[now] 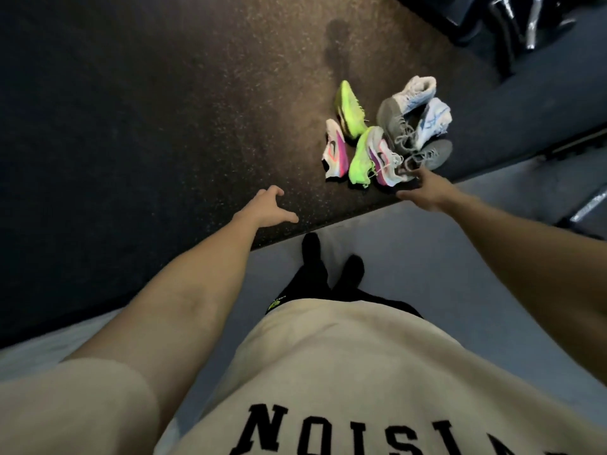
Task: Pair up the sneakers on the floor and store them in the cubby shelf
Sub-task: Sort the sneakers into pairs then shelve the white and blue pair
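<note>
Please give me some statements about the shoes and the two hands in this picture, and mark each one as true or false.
1. The sneakers lie in one heap on the dark speckled floor. True.
2. The left hand holds a neon green shoe. False: it is open and empty, away from the heap.
3. The right hand reaches toward the grey sneaker at the near edge of the heap. True.
4. All the shoes stand in neat pairs. False: they are mixed, and some lie on others.
5. Two neon green sneakers are in the heap. True.
</note>
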A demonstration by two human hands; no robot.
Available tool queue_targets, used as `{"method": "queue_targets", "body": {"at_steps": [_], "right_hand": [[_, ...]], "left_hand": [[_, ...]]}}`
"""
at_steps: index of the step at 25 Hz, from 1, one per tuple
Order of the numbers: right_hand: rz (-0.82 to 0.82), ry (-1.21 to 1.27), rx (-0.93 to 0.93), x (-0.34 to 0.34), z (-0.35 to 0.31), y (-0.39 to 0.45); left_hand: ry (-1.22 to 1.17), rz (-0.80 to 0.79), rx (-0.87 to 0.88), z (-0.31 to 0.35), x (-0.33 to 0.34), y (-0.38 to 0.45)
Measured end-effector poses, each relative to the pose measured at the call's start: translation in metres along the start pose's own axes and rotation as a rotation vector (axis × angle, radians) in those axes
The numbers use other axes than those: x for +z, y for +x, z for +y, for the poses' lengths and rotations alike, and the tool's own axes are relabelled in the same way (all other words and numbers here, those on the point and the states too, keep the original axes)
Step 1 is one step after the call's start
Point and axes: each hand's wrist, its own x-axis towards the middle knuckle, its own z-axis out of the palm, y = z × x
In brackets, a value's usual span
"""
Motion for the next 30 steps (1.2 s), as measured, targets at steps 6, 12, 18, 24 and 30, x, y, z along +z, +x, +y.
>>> {"method": "queue_targets", "body": {"at_steps": [6,12,18,24,30], "right_hand": [[0.072,0.109,0.162,-0.010,0.007,0.064],[0.088,0.138,0.212,0.012,0.039,0.187],[0.130,0.011,0.158,0.066,0.105,0.333],[0.228,-0.072,0.184,0.132,0.180,0.460],[0.315,-0.173,0.202,0.189,0.241,0.560]], "left_hand": [[0.102,-0.079,0.089,0.041,-0.030,0.111],[0.131,-0.092,0.059,0.056,-0.005,0.253],[0.172,-0.045,0.039,0.043,0.072,0.418],[0.204,0.003,0.091,0.015,0.154,0.565],[0.288,0.106,0.163,-0.004,0.214,0.675]]}}
